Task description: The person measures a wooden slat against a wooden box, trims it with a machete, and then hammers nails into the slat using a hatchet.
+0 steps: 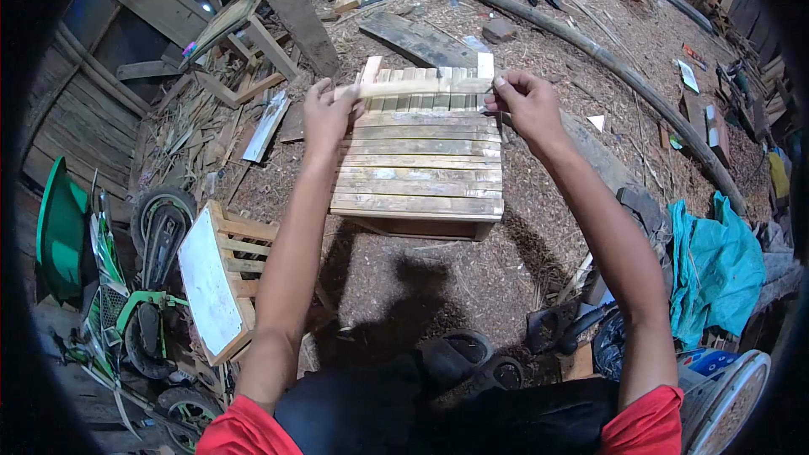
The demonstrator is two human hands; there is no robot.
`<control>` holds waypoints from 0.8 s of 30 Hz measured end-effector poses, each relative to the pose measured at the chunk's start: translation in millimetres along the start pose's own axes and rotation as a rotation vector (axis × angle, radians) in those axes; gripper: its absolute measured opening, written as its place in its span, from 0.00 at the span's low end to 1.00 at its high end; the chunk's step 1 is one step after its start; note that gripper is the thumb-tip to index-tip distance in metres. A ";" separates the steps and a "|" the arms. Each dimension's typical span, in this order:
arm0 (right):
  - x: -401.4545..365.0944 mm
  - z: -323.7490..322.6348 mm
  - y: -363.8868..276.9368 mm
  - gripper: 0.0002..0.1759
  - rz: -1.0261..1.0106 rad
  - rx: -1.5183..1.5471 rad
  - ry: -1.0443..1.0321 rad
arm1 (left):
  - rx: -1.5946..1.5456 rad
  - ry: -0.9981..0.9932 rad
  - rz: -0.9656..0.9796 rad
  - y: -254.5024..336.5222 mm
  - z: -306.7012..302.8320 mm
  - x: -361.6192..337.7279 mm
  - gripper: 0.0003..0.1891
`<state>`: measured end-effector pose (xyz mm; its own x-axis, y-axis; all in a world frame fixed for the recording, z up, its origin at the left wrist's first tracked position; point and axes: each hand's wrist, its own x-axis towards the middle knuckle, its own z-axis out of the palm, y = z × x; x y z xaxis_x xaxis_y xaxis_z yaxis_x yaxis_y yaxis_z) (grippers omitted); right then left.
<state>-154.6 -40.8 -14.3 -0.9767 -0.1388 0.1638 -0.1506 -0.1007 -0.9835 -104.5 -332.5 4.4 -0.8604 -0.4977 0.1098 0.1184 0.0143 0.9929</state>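
Both the left hand (327,120) and right hand (535,108) have fingers (517,82) pinching a pale slat (413,87), at its nine and three o'clock ends, across the slatted seat (417,175) at twelve; a pole (608,57) lies toward two.

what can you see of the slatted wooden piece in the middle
The slatted wooden piece looks like a low seat or bench. Stained, pale-brown strips run side to side across its top, and a darker board shows beneath the near edge. At the far end, short slats run lengthwise between two pale uprights. It stands on littered ground. The left hand and right hand hold a blurred pale strip across that end; whether they touch the piece is unclear.
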 end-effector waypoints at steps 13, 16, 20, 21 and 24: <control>8.2 -7.8 10.0 0.12 0.008 -0.383 0.025 | 0.571 -0.015 0.187 -26.2 -37.3 10.8 0.17; 8.3 -13.5 11.1 0.13 -0.040 -0.529 0.047 | 0.645 0.005 0.212 -23.4 -34.5 13.1 0.16; 2.7 -22.2 8.8 0.12 -0.090 -0.579 0.055 | 0.622 0.003 0.237 -24.3 -34.4 10.9 0.15; 3.1 -24.5 12.4 0.12 -0.148 -0.532 0.042 | 0.580 -0.006 0.249 -24.5 -34.2 9.5 0.16; 4.4 -25.8 22.3 0.11 -0.260 -0.388 -0.024 | 0.619 -0.007 0.199 -22.8 -33.1 9.2 0.15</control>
<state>-166.3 -18.2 -37.4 -0.8958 -0.1807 0.4062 -0.4406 0.2403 -0.8649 -98.7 -366.1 -18.8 -0.8550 -0.4279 0.2929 -0.0293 0.6039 0.7965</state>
